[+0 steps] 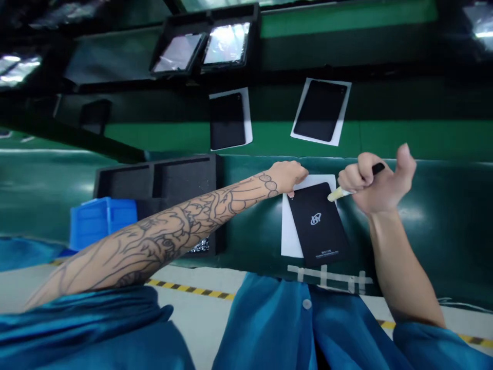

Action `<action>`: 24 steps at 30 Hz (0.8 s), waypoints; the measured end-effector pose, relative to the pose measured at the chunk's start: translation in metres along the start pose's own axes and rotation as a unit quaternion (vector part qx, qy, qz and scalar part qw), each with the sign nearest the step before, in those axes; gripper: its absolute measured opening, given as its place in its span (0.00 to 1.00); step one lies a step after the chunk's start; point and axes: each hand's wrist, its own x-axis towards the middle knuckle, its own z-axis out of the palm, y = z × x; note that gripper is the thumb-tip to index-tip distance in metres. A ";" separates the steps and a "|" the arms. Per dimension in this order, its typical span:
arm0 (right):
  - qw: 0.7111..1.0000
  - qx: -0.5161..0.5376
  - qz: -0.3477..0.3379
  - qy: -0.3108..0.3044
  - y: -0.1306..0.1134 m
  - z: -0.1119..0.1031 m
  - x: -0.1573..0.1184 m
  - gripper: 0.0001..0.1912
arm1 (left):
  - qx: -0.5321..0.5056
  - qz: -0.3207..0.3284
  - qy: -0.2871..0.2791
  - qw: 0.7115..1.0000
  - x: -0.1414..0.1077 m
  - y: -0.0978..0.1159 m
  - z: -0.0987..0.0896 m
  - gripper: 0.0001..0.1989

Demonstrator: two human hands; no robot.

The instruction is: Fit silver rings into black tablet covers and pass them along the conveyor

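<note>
A black tablet-like panel (321,231) with a light logo lies tilted over a white sheet (290,236) on the green work surface. My left hand (288,176) is at the panel's upper left corner, its thumb and fingers pinched around that corner. To the right of the panel, my right hand (377,182) is raised with its fingers curled round a slim tool (339,194) with a pale yellowish tip and a dark end. The thumb points up, and the tip is over the panel's upper right edge.
Two dark panels on white sheets, left (227,121) and right (319,110), lie further back. A black divided tray (185,180) and a blue bin (102,221) stand at the left. On the shelf above, another tray (254,36) holds two shiny wrapped panels.
</note>
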 end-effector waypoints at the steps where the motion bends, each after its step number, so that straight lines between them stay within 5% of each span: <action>1: 0.999 -0.024 -0.017 -0.029 0.003 0.017 0.001 0.41 | -0.023 0.002 0.014 1.000 -0.001 -0.006 0.004 0.21; 4: 0.994 -0.059 -0.054 -0.076 0.031 0.058 0.011 0.38 | -0.122 0.059 0.099 0.986 -0.019 -0.024 0.022 0.21; 6: 0.993 -0.059 -0.044 -0.090 0.054 0.071 0.020 0.37 | -0.172 0.109 0.220 0.954 -0.049 -0.031 0.037 0.13; 8: 0.994 -0.057 -0.022 -0.090 0.072 0.073 0.027 0.37 | -0.175 0.072 0.414 0.891 -0.092 -0.037 0.056 0.05; 11: 0.992 -0.080 -0.002 -0.099 0.084 0.070 0.031 0.36 | -0.177 -0.064 0.555 0.810 -0.163 -0.059 0.094 0.05; 15: 0.981 -0.148 -0.009 -0.128 0.085 0.072 0.028 0.35 | -0.094 -0.241 0.483 0.836 -0.227 -0.108 0.161 0.15; 18: 0.982 -0.147 -0.033 -0.117 0.089 0.075 0.024 0.33 | -0.072 -0.279 0.376 0.881 -0.241 -0.130 0.198 0.22; 24: 0.987 -0.133 -0.077 -0.056 0.097 0.078 0.017 0.34 | -0.102 -0.218 0.394 0.887 -0.236 -0.125 0.198 0.16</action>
